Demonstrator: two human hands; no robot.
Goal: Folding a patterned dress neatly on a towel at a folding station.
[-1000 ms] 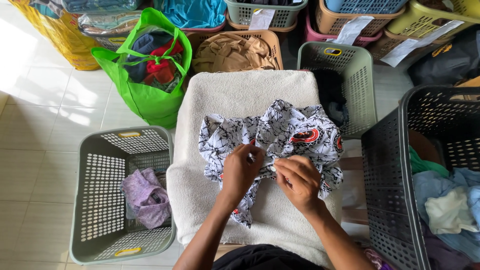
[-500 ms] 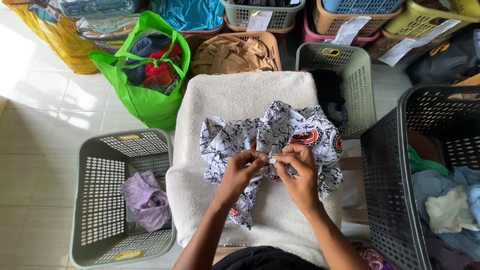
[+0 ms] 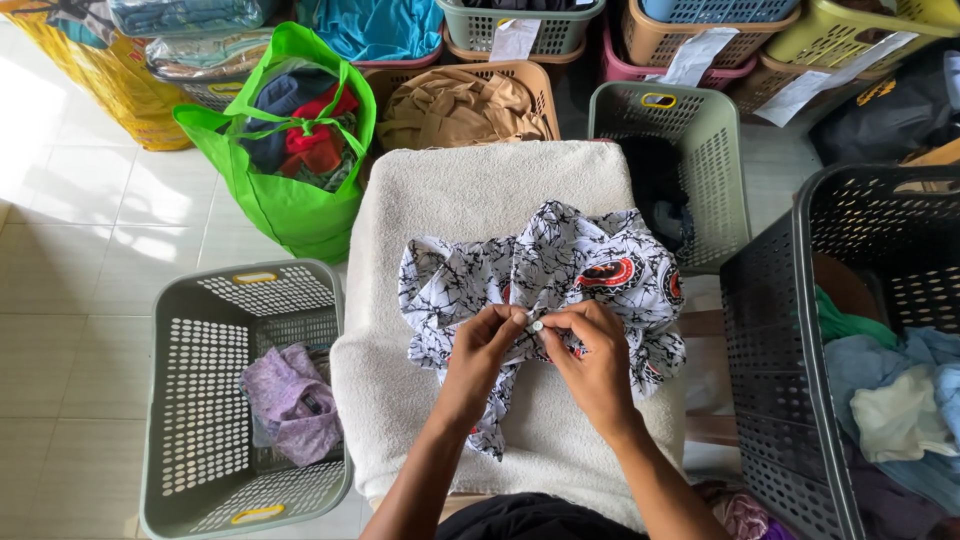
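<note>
- Shirt (image 3: 560,270): black-and-white print with red-orange round patches, lying crumpled and partly spread on a white towel (image 3: 480,190) that covers the table.
- Left hand (image 3: 485,345): fingers closed, pinching the shirt's front edge at its middle.
- Right hand (image 3: 590,355): fingers closed too, pinching the same edge just beside the left; the two sets of fingertips touching around a small white button (image 3: 537,326).
- Judged from that: busy with one button at the placket; impossible to tell whether fastening or undoing.
- Progress, as a judgement: early. Sleeves and body unsmoothed, bunched at the top and right, a narrow strip of cloth trailing toward the body between the forearms. No fold lines showing. Buttoning, flattening and folding all left.
- Left of the table: grey basket (image 3: 180,400) on the tiled floor, holding only a lilac garment (image 3: 295,400), otherwise mostly bare.
- Right: dark basket (image 3: 770,330), with blue, green and cream clothes loosely heaped inside.
- Beyond the table: green bag (image 3: 290,210) stuffed with red and blue clothes, a tan basket (image 3: 535,80) of brown cloth, a grey-green basket (image 3: 720,160) with dark items, more baskets along the top edge.
</note>
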